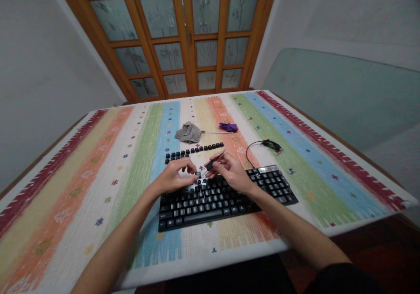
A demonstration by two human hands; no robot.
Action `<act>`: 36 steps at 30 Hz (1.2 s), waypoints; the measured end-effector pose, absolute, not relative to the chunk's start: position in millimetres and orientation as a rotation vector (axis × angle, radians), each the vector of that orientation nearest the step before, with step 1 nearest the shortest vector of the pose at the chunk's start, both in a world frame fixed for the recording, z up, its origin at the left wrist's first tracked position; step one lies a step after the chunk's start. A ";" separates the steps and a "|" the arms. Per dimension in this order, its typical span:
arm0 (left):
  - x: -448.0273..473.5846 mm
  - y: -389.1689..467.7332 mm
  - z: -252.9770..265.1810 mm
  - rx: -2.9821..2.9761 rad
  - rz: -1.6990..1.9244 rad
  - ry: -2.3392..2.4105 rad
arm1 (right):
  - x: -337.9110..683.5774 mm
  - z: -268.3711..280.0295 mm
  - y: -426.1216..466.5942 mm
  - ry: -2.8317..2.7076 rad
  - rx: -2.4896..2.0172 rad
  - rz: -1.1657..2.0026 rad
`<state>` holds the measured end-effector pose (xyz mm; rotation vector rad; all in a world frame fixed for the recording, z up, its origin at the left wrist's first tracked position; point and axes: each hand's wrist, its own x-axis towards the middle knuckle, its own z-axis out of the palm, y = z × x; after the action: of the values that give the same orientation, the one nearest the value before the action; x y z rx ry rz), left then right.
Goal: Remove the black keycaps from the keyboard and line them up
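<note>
A black keyboard [210,202] lies in front of me with some of its upper-row keycaps off. Over its upper edge, my left hand [175,176] pinches a small keycap [198,175] between thumb and finger. My right hand [231,171] is closed on what looks like a wire keycap puller [209,166] with a black body; its thin wires reach toward that keycap. Whether wires and keycap touch, I cannot tell. Behind my hands, loose black keycaps [193,150] stand in rows on the cloth, partly hidden by my left hand.
A crumpled grey cloth [188,133] lies beyond the keycaps. To its right is a thin rod, perhaps a screwdriver, near a purple cloth-like item [228,127]. The keyboard's bundled cable [271,145] rests at right. A striped tablecloth [131,189] covers the table.
</note>
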<state>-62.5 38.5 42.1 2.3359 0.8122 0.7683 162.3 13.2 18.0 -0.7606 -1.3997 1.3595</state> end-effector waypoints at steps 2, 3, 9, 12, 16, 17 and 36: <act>-63.6 43.5 41.1 2.292 0.818 0.833 | 162.0 17.0 12.7 -1.359 -0.766 1.336; -64.8 46.5 40.9 2.279 0.846 0.844 | 162.1 16.6 12.4 -1.349 -0.774 1.317; -74.9 73.1 36.8 2.470 0.952 1.015 | 164.6 13.9 10.9 -1.392 -0.810 1.266; -76.8 87.3 27.4 2.680 0.924 1.097 | 164.1 12.4 10.3 -1.415 -0.817 1.259; -73.8 100.5 10.0 2.858 0.846 1.134 | 163.5 11.4 9.2 -1.438 -0.827 1.242; -72.4 102.6 5.9 2.885 0.828 1.142 | 163.8 11.4 9.1 -1.440 -0.829 1.240; -70.5 108.9 -9.3 2.928 0.690 1.254 | 172.5 13.6 9.3 -1.513 -0.875 1.186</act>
<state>-70.5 108.9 -9.3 2.9281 1.2542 0.6896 172.5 9.3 13.6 -0.8748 -1.5132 1.1860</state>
